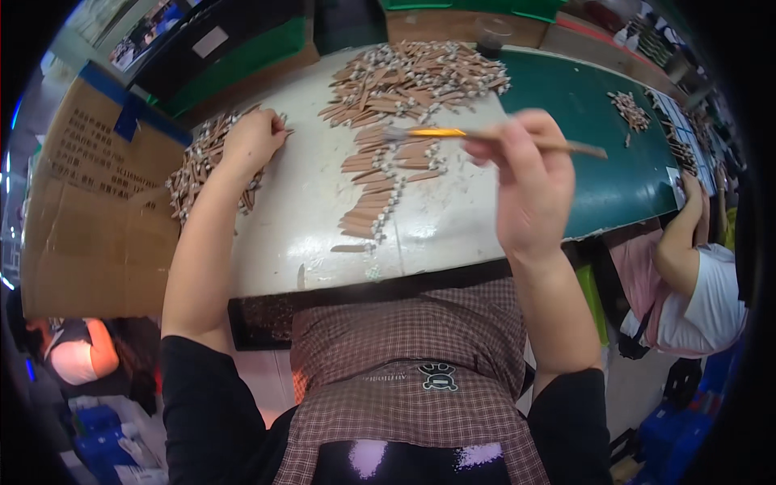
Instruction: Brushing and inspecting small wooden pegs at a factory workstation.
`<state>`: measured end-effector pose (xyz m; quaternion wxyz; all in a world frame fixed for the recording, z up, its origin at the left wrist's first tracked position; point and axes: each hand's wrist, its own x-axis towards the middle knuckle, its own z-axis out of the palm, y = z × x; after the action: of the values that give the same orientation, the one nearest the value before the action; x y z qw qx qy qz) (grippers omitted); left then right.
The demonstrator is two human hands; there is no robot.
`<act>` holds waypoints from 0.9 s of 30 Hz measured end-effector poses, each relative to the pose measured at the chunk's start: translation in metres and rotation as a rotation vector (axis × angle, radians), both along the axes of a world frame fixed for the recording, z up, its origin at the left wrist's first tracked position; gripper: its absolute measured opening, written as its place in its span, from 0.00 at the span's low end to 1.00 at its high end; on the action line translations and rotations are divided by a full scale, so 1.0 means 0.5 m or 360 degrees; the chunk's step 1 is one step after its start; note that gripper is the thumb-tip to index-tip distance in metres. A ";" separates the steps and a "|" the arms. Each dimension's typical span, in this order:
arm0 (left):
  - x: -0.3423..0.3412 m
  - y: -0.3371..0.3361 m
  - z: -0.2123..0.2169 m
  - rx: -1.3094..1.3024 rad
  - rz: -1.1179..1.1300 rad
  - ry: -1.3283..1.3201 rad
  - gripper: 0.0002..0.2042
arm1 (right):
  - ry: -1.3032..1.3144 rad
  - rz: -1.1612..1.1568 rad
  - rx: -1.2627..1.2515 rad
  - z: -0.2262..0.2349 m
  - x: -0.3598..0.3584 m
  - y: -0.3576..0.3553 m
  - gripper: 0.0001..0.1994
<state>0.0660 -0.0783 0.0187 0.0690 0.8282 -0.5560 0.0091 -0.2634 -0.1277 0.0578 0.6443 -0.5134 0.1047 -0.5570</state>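
Note:
In my right hand (529,182) is a slim paintbrush (440,132) with a yellow band on its handle, held like a pen. Its bristles point left, over the upper end of a row of small brown tapered sticks with white tips (368,198) laid side by side on the white tabletop. A second, shorter column (418,158) lies beside that row. My left hand (255,141) rests at the right edge of the left pile of the same sticks (202,166). Its fingers are pinched together, and what they hold is too small to make out.
A large heap of sticks (416,81) covers the far part of the white table (453,230). The green surface (566,105) adjoins it on the right, bearing a small pile (629,111). A cardboard box (97,202) stands left. Another person's arm (685,230) works at far right.

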 end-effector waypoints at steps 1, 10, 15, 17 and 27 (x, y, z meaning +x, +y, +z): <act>-0.005 0.002 0.000 -0.0083 -0.0021 0.0028 0.07 | -0.0002 -0.0019 -0.0013 0.017 0.008 -0.006 0.03; -0.159 0.190 0.018 -0.0728 -0.0208 0.2158 0.07 | 0.0167 -0.0437 0.0318 -0.107 -0.119 0.060 0.07; -0.279 0.274 0.000 -0.0899 -0.0272 0.2906 0.10 | 0.0462 -0.0424 0.0030 -0.113 -0.120 0.120 0.10; -0.304 0.284 -0.005 -0.1028 -0.0261 0.2798 0.10 | 0.0542 -0.0370 -0.0267 -0.101 -0.115 0.126 0.12; -0.319 0.318 0.012 -0.1137 -0.0435 0.1428 0.13 | 0.0734 -0.0228 -0.0898 -0.091 -0.097 0.164 0.12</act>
<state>-0.0932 0.0808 0.0246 0.5727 0.5974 -0.5368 -0.1643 -0.3119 -0.0458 0.0121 0.3962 -0.7742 0.1252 -0.4775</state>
